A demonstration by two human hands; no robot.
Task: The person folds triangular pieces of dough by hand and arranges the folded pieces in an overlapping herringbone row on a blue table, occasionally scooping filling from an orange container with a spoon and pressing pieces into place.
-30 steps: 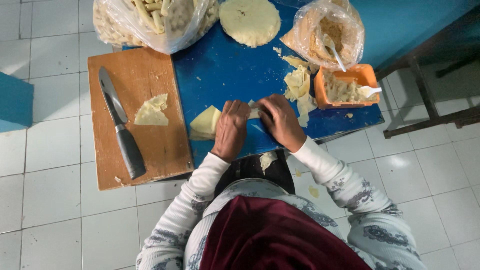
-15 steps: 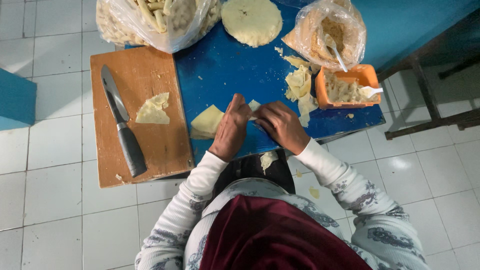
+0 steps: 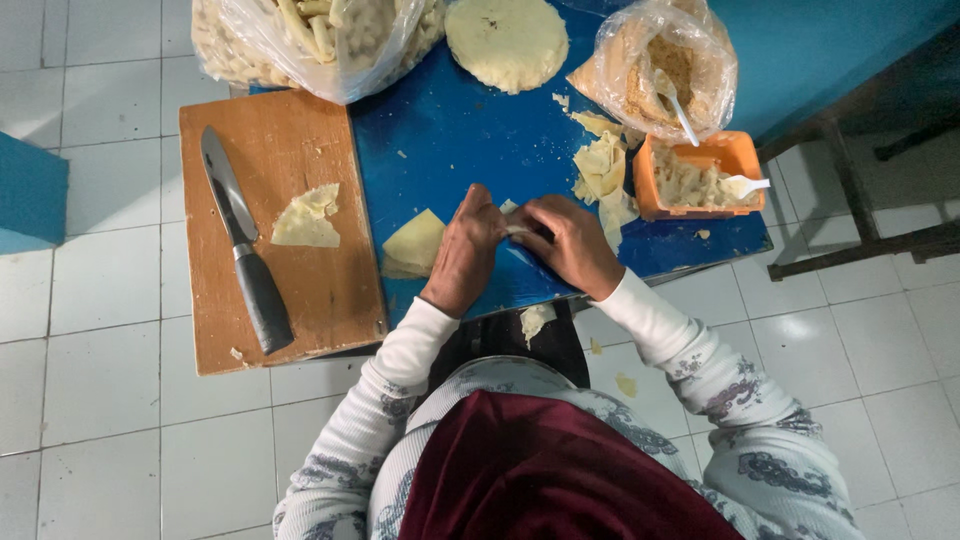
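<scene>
Pale dough piece [image 3: 516,232] sits pinched between the left hand [image 3: 466,250] and right hand [image 3: 572,243] over the blue table [image 3: 450,140].

At the top of the frame I see two clear plastic bags: one bulging upper left [image 3: 320,40], one smaller upper right [image 3: 660,65].

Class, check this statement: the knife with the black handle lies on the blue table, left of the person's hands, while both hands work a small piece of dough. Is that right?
Not quite. The knife lies on the wooden cutting board, not on the blue table. The head view shows it. The rest holds: it is left of the hands, and the left hand and right hand work a small piece of dough.
</scene>
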